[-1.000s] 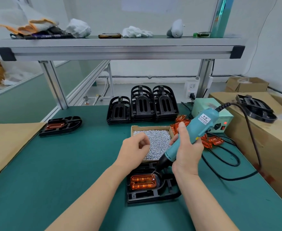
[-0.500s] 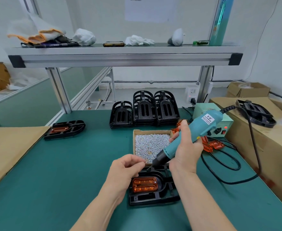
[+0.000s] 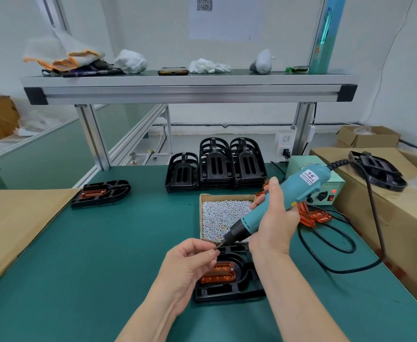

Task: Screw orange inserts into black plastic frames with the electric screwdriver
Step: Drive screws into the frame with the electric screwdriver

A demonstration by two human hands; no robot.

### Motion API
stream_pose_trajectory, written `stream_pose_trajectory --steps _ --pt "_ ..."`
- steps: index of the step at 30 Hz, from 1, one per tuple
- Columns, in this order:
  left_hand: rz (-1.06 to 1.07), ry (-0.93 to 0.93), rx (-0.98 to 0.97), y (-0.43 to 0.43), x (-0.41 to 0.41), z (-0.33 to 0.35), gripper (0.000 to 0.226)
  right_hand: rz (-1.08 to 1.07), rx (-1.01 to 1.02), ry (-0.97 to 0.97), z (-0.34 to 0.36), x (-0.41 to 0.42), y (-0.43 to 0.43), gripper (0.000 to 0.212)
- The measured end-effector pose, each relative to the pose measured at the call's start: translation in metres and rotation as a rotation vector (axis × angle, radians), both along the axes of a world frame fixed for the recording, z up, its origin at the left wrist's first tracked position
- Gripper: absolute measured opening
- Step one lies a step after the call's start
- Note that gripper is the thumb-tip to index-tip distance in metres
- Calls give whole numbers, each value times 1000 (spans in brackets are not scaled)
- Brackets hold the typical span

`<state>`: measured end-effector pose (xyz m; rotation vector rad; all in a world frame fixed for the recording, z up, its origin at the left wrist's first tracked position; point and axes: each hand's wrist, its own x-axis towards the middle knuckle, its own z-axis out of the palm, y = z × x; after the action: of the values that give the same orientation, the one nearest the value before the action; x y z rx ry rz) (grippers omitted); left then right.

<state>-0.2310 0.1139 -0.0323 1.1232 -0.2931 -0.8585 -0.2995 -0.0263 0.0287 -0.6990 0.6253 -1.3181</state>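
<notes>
Head-worn wide view, down over near workbench (image 3: 103, 255)

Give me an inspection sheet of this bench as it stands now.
Surface: green mat, no spills seen.
Job's things: orange insert seated in black frame under the hands; screw box behind it; frame stacks at the back; loose inserts at right.
Clutter: gloves and phone on the shelf.
Hands: left hand pinches a screw at the bit tip; right hand grips the electric screwdriver.
Cables: black cord looped on the mat at right.
Surroundings: cardboard boxes at right; power supply lit red.
</notes>
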Motion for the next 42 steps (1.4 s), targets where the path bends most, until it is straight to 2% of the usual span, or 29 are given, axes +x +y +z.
stream_pose_trajectory --steps 5,7,14,21,26,30,39,42 --pt "41 -24 -37 3 -3 -4 14 3 17 -1 -1 0 1 34" --pt "68 -91 -53 4 -5 -2 14 10 40 -8 -1 0 0 30" --pt "169 -629 70 7 -16 1 33 21 179 -41 -3 1 -3 23" --pt "334 -1233 180 8 -22 -6 62 -18 112 27 -2 7 4 20" --pt "349 -1523 263 10 -18 -9 58 -14 104 43 -5 7 6 21" --pt "335 -1564 305 9 -17 -11 52 -9 107 56 -7 8 6 22" --pt "259 -1485 339 9 -13 -15 66 2 75 109 -10 16 11 24" --pt "226 -1452 365 11 -10 -22 64 11 62 109 -11 18 11 23"
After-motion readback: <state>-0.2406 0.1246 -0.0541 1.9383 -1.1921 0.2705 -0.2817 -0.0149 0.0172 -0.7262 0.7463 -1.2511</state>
